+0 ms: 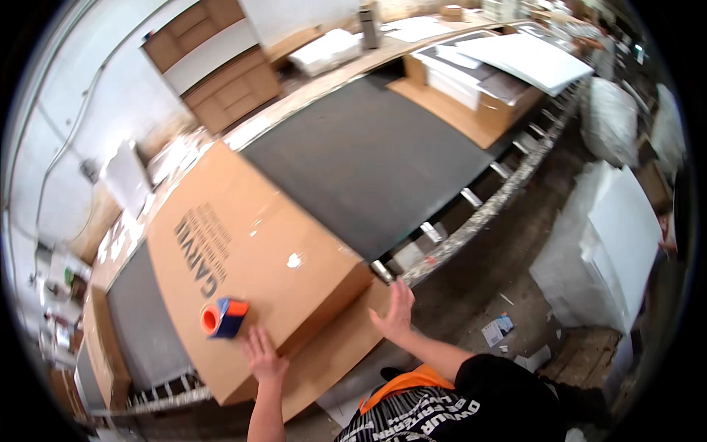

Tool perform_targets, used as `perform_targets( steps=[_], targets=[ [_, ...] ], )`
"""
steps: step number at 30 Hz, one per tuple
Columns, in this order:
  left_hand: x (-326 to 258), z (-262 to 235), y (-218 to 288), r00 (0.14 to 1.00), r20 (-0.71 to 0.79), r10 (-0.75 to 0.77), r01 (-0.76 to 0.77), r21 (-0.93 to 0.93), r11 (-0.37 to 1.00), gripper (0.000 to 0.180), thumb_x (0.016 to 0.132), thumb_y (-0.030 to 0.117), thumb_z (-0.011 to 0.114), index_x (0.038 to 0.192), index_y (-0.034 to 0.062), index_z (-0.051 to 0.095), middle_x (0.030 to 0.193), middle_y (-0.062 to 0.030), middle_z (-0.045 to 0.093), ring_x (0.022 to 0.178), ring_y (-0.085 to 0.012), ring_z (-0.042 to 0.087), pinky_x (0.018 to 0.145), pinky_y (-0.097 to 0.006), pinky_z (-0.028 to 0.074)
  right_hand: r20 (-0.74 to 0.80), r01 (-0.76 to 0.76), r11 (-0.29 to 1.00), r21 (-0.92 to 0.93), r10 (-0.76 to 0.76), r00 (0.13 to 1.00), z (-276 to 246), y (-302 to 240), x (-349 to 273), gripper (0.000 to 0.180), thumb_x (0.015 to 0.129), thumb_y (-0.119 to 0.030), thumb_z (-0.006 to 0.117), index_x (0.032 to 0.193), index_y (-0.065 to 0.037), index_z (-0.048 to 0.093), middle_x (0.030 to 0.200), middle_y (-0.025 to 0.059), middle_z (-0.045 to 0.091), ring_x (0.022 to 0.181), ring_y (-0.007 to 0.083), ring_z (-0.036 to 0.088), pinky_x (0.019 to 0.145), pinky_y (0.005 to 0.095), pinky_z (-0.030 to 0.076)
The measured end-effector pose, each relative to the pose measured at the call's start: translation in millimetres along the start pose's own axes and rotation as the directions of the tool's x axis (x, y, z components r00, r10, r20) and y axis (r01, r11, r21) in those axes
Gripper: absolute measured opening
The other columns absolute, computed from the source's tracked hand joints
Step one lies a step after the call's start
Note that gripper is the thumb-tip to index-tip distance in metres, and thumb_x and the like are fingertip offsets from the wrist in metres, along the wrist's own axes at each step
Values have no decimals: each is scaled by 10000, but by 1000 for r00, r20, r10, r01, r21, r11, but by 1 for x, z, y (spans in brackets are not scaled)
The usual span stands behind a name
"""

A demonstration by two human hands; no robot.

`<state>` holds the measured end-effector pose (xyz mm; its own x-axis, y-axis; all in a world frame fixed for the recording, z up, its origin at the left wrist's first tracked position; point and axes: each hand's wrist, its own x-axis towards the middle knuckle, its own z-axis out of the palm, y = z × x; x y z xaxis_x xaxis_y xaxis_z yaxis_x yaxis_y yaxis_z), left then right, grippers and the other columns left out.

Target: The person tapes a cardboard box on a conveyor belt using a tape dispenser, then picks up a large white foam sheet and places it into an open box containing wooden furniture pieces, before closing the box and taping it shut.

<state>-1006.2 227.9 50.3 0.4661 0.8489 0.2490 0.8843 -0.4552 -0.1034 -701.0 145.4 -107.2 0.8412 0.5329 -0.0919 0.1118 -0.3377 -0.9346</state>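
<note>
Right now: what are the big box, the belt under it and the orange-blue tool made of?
Big box: matte brown corrugated cardboard, going by its folded edges. Belt: dark grey, matte, probably rubber or fabric. Tape dispenser: glossy orange and blue, likely plastic.

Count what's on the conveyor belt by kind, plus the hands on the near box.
Large cardboard boxes: 2, the near closed box and the far open box
Tape rolls: 1, the orange and blue tape roll on the near box
Hands on the near box: 2, left hand and right hand
Total: 5
</note>
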Motion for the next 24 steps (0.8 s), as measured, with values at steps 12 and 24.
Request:
perform_targets(
  steps=[12,24],
  targets=[
    [3,29,-49,994,-58,92,-98,-124,987,936,565,380,840,1346,15,476,1370,-243,483,1244,-540,415,1039,-568,377,455,-666,538,518,486,746,35,-154,15,379,700,-241,703,910,74,668,956,181,673,926,244,631,777,348,481],
    [114,19,49,771,274,576,-577,-83,812,930,792,577,623,1449,6,295,1516,-262,248,1423,-397,211,1128,-599,163,172,-208,924,322,159,972,56,-182,8,659,678,-195,687,1232,44,421,1209,230,463,1090,338,481,917,418,440]
  ],
)
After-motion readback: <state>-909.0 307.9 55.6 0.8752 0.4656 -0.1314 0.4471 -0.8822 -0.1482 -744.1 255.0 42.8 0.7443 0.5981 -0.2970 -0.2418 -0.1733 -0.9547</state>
